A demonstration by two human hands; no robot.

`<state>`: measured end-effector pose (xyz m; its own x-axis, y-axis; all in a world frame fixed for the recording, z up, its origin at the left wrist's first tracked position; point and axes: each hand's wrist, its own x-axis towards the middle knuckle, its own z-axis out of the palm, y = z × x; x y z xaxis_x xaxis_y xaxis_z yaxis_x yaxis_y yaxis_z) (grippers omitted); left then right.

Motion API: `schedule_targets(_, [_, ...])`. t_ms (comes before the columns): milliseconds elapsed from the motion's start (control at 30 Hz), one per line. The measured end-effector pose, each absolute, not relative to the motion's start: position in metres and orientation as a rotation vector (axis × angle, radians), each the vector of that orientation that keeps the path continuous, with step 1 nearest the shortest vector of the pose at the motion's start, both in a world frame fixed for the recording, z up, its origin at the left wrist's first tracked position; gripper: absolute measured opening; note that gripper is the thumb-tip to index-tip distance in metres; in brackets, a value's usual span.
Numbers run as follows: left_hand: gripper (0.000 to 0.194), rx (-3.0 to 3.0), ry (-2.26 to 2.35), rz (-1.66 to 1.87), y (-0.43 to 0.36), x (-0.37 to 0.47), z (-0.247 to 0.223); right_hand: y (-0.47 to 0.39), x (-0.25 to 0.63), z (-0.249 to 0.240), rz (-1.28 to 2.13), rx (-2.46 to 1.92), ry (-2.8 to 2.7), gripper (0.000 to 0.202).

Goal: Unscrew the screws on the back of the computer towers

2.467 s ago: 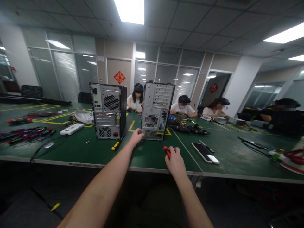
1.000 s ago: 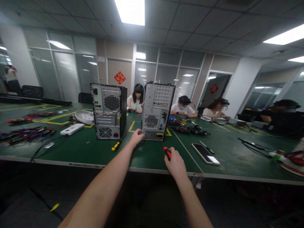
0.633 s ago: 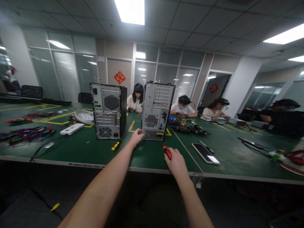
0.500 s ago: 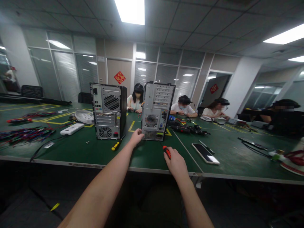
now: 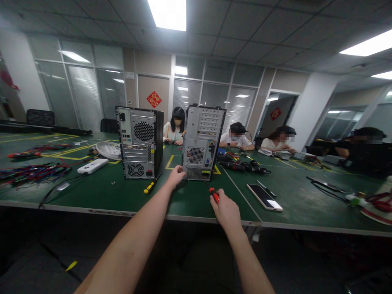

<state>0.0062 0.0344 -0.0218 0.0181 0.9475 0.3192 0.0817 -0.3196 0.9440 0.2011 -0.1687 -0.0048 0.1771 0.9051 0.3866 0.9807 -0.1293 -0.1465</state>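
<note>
Two computer cases stand upright on the green table, their rear panels facing me: a left case point(image 5: 137, 143) and a right case point(image 5: 200, 143). My left hand point(image 5: 177, 175) is at the lower left edge of the right case, fingers bent together against it; whether they grip anything is too small to tell. In my right hand point(image 5: 226, 206) is a red and black screwdriver point(image 5: 214, 194), its thin shaft pointing toward the base of the right case. A yellow and black screwdriver point(image 5: 149, 187) lies beside the left case.
On the left lie bundled wires point(image 5: 33, 173), a white power strip point(image 5: 92, 166) and a white round basket point(image 5: 108, 150). A phone point(image 5: 263, 197), black cables point(image 5: 245, 166) and tools lie to the right. Several people sit across the table.
My right hand and the red screwdriver have shifted very slightly to the left and up. My left hand and both cases look unmoved.
</note>
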Motion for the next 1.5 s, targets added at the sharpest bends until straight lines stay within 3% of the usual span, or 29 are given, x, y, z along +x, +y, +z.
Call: schedule_targets(1500, [0.015,1.487,1.083,1.417,0.035,0.008,-0.023,-0.162,0.211,-0.013,-0.239,-2.003,-1.738,0.02])
